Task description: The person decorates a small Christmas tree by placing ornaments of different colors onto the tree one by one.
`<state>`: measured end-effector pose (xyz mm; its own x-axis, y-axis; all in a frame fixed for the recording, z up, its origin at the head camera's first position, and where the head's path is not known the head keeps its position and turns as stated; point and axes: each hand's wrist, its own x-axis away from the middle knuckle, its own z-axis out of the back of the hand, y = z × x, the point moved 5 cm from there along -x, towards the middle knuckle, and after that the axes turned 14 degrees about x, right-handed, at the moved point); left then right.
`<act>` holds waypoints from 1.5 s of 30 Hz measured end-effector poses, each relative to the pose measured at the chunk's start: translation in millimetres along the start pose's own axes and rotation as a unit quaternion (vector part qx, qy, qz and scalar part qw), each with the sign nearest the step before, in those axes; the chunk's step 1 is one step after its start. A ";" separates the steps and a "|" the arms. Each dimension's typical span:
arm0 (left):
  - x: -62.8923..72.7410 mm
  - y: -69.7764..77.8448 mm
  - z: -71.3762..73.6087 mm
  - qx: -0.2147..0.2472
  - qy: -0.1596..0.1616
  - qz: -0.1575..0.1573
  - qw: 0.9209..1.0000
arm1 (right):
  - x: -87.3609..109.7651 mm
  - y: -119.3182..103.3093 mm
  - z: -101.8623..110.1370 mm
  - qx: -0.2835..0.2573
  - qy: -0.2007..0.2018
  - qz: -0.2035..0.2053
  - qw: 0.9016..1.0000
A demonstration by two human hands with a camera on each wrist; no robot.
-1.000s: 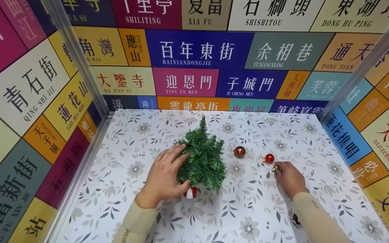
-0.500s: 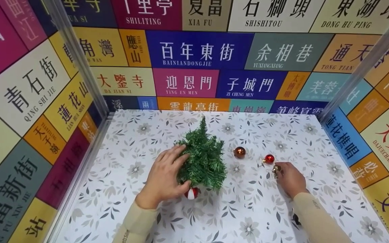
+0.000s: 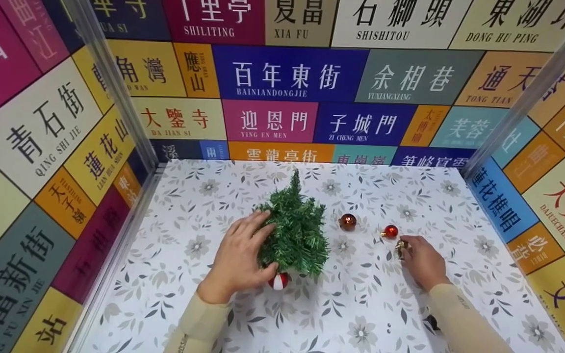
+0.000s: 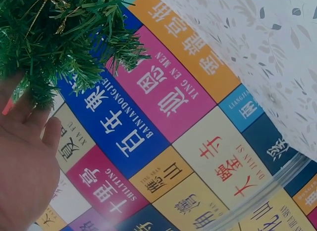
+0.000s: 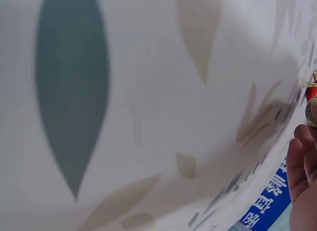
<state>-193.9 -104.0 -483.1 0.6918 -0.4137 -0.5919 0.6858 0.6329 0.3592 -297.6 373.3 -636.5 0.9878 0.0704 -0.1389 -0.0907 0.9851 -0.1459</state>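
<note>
A small green artificial Christmas tree (image 3: pixel 295 233) stands on the table. My left hand (image 3: pixel 243 252) holds it from the left, fingers against the branches and thumb low at the front. In the left wrist view the fingers (image 4: pixel 32 114) reach in under the green branches (image 4: pixel 64 37). Just below the thumb shows a red-and-white bauble (image 3: pixel 278 280), partly hidden. To the right, my right hand (image 3: pixel 422 260) pinches a small gold ornament (image 3: pixel 401 248) at the tabletop. Its gold rounded edge (image 5: pixel 311 112) shows at the margin of the right wrist view. A small red bauble (image 3: pixel 391 231) lies beside those fingertips.
A copper-brown bauble (image 3: pixel 347 221) lies between the tree and the red one. The table (image 3: pixel 204 196) has a white leaf-and-flower cover. Walls with coloured Chinese name panels (image 3: pixel 287 73) enclose its back and sides. A dark object (image 3: pixel 431 322) is partly hidden by the right sleeve.
</note>
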 end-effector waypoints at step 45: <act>0.2 0.2 -1.3 0.001 0.009 -0.004 1.000 | 74.0 -217.3 111.4 -0.170 0.255 0.329 0.893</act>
<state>-194.0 -103.1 -484.1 0.6826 -0.4058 -0.6078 0.6911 0.6290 0.3561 -190.7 181.8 -505.9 0.5283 0.4512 -0.7192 -0.7496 0.6457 -0.1455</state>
